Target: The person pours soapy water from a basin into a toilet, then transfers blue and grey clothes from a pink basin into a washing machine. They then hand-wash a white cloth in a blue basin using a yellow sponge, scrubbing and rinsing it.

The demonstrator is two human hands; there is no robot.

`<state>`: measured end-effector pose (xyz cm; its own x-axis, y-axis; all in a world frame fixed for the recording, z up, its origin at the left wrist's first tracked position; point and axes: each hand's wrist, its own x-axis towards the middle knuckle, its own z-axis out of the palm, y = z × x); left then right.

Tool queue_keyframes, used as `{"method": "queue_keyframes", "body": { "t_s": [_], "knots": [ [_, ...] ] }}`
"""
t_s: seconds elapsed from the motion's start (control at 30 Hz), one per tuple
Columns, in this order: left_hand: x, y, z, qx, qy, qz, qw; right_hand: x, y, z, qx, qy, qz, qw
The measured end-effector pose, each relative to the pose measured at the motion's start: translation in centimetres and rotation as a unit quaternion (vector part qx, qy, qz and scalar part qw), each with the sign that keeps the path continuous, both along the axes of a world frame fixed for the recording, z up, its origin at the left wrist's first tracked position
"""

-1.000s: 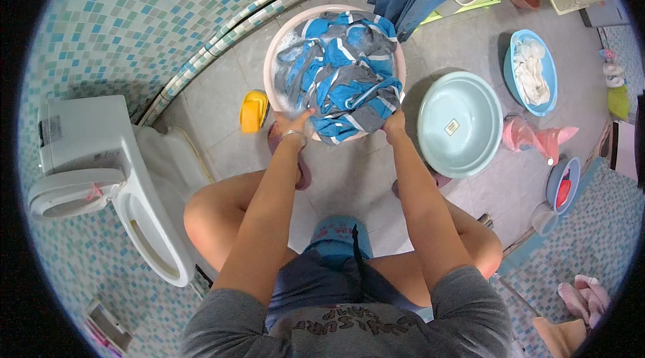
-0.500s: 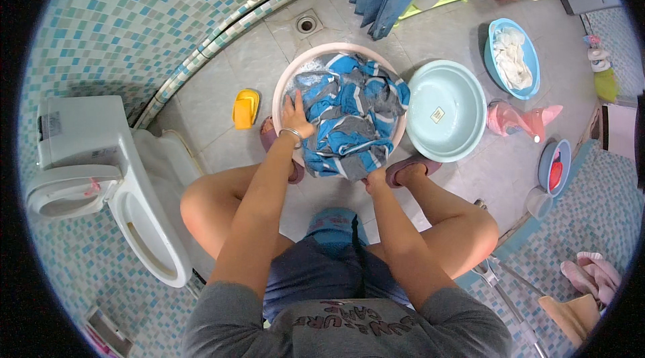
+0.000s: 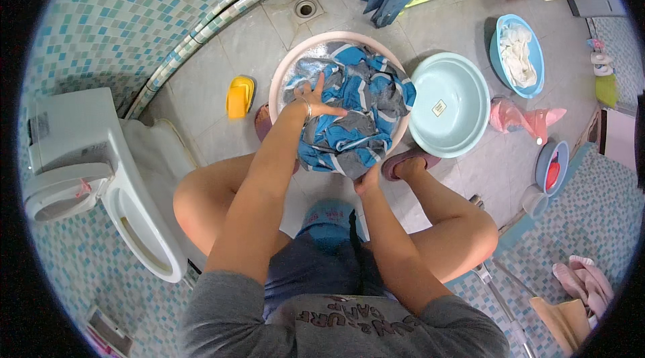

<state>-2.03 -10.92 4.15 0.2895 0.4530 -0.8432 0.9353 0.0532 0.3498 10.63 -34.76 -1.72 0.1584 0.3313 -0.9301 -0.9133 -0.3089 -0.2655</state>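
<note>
A heap of wet-looking blue, grey and white patterned cloth (image 3: 356, 113) fills a pale pink basin (image 3: 274, 82), with suds showing at its left side. Spread across the left part of the heap, my left hand (image 3: 312, 104) has its fingers apart and wears a bangle at the wrist. At the basin's near side, my right hand (image 3: 367, 180) is closed on the near edge of the cloth; its fingertips are partly hidden. The cloth's right edge hangs over the rim toward a light blue basin (image 3: 451, 136), which holds no cloth.
A yellow brush-like item (image 3: 239, 97) lies left of the pink basin, near a floor drain (image 3: 306, 8). Farther right are a blue basin with white cloth (image 3: 517, 56), a pink plastic bag (image 3: 510, 116) and a small blue bucket (image 3: 545, 163). A toilet (image 3: 144, 237) stands at left.
My left hand has slid right over the cloth, with its fingers spreading wider. My right hand stays at the near edge, shifted slightly left. The view has shifted a little.
</note>
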Motion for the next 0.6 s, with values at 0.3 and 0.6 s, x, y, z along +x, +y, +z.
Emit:
{"method": "queue_keyframes", "body": {
  "t_s": [0.3,0.6],
  "knots": [
    [0.4,-5.5,2.1,0.002,0.068,-0.127,0.99,0.3,-1.2,3.8,-0.082,-0.041,0.056,0.994],
    [1.5,-8.4,4.7,0.078,0.094,-0.076,0.99,4.7,-2.1,7.8,-0.131,-0.028,0.138,0.981]
  ]
}}
